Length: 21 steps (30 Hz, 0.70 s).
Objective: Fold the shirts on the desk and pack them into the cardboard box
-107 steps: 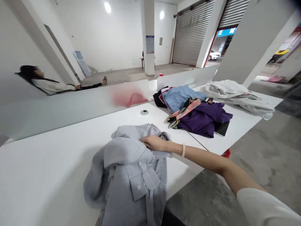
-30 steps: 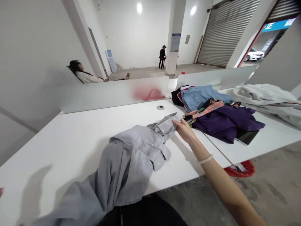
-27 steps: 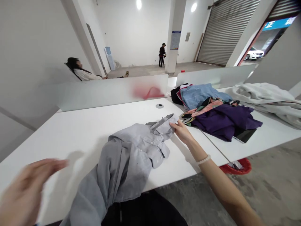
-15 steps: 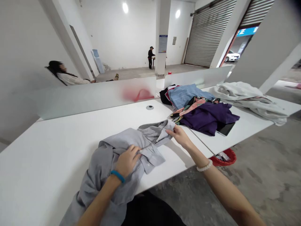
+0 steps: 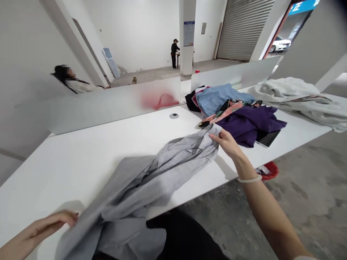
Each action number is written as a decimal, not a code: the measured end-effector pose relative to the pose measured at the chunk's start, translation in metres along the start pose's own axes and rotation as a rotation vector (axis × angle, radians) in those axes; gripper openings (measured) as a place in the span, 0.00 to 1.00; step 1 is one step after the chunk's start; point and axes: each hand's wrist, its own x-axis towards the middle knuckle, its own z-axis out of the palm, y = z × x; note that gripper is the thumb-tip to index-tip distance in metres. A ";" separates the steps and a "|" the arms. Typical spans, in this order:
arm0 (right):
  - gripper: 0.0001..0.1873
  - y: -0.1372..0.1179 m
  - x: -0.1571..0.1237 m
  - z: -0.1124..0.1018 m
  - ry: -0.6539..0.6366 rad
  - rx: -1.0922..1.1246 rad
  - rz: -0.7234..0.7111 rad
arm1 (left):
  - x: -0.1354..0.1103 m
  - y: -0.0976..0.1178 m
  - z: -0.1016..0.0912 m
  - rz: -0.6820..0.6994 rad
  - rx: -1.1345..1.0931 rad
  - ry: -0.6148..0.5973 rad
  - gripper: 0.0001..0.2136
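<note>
A crumpled grey shirt (image 5: 173,180) lies stretched slantwise over the white table (image 5: 89,155), its lower part hanging off the front edge by my lap. My right hand (image 5: 226,141) pinches the shirt's collar end, thumb on top, slightly raised from the tabletop. At the lower left, my left hand (image 5: 58,220) has its fingers closed at the other end of the shirt; the fingertips are partly hidden by the cloth. Between the two hands the fabric runs in long folds.
Beyond my right hand lie a purple garment (image 5: 252,122), a light blue garment (image 5: 217,97), a dark tablet (image 5: 268,138) and a white garment (image 5: 292,92). A frosted divider (image 5: 116,106) edges the table. A red bin (image 5: 272,170) stands below. Two people are in the background.
My left hand has moved from the middle of the shirt to its far lower-left end. My right hand has shifted right with the collar end, and the bunched shirt is now drawn out long.
</note>
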 end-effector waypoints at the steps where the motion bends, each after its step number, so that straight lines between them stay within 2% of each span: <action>1: 0.25 0.003 0.000 0.002 0.002 0.019 0.005 | 0.002 0.005 -0.002 -0.017 0.025 -0.061 0.18; 3: 0.25 0.007 -0.002 0.009 -0.026 0.050 0.037 | 0.019 0.035 -0.003 -0.073 0.035 -0.020 0.18; 6: 0.27 0.009 -0.006 0.024 -0.187 0.019 0.082 | 0.070 0.110 0.012 0.029 0.101 0.076 0.21; 9: 0.29 0.003 -0.012 0.035 -0.412 -0.117 0.038 | 0.124 0.183 0.039 0.243 0.089 0.094 0.19; 12: 0.27 -0.004 -0.018 0.033 -0.481 -0.293 -0.020 | 0.155 0.229 0.071 0.328 0.064 0.072 0.17; 14: 0.28 -0.006 -0.022 0.023 -0.497 -0.379 -0.020 | 0.163 0.244 0.089 0.362 0.065 0.039 0.17; 17: 0.29 -0.007 -0.030 0.004 -0.493 -0.487 -0.002 | 0.161 0.248 0.105 0.402 0.067 -0.004 0.17; 21: 0.18 -0.016 -0.038 -0.012 -0.297 -0.708 -0.014 | 0.141 0.240 0.102 0.317 0.085 -0.150 0.17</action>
